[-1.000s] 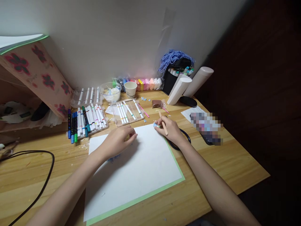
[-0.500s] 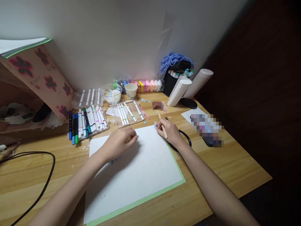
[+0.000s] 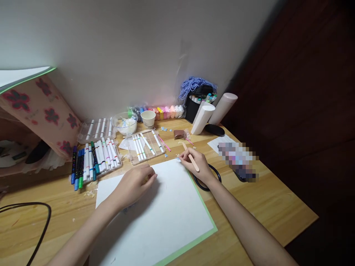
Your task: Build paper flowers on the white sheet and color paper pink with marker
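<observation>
A large white sheet of paper with a green edge lies on the wooden desk. Over its left part hovers my left hand, fingers curled round a small yellowish thing that is mostly hidden. Some bluish bits on the sheet show beneath that hand. At the far right corner of the sheet is my right hand, closed with a wooden craft stick across its fingers. Its thumb and fingertip meet at a tiny light-blue scrap. A black ring-shaped object lies beside the right wrist.
Left of the paper are marker pens and a black cable. Behind it stand an open marker case, a clear bowl, a paper cup and bagged coloured clay. Two white cylinders stand at the back right.
The view has tilted up, so everything sits lower and slightly left. My right fingertips have drawn together at the blue scrap, and more of the black ring shows. My left hand keeps its curled pose.
</observation>
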